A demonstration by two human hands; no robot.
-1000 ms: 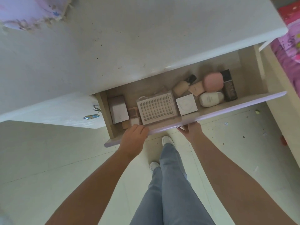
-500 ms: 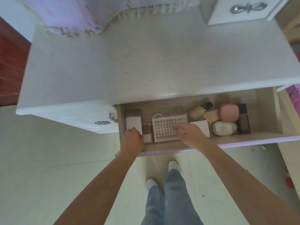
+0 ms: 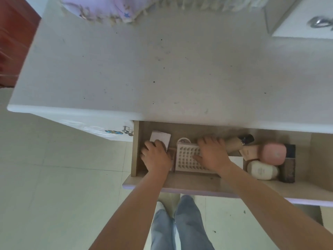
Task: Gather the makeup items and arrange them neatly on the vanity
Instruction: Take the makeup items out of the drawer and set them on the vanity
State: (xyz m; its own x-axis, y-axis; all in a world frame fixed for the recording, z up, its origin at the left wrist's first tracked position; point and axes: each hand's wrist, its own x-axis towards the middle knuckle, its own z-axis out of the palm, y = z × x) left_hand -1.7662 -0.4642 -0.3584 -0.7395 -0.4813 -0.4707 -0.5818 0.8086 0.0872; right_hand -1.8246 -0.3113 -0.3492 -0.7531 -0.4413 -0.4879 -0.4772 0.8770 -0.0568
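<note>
The vanity's drawer [image 3: 182, 184] stands pulled open under the white vanity top [image 3: 162, 69]. My left hand [image 3: 155, 156] grips the near end of a pale lilac box [image 3: 161, 137] at the drawer's left end. Over a white perforated tray [image 3: 185, 158] lies my right hand [image 3: 211, 153], fingers curled over its far edge, thumb on its face. To the right lie a beige bottle with a black cap [image 3: 234, 144], a white square compact [image 3: 237, 160], a pink round case [image 3: 273, 153], a white bottle [image 3: 262, 170] and a dark box [image 3: 289, 166].
A lilac fringed cloth [image 3: 108, 8] hangs over the vanity's back edge. A small white drawer unit with a silver handle [image 3: 306, 20] sits at the back right. Red-brown furniture [image 3: 12, 42] stands left. A cabinet door handle [image 3: 115, 131] is beside the drawer.
Both hands left the drawer's front edge and reached inside. The left went onto the pale box, the right onto the perforated tray. The view shifted toward the vanity top.
</note>
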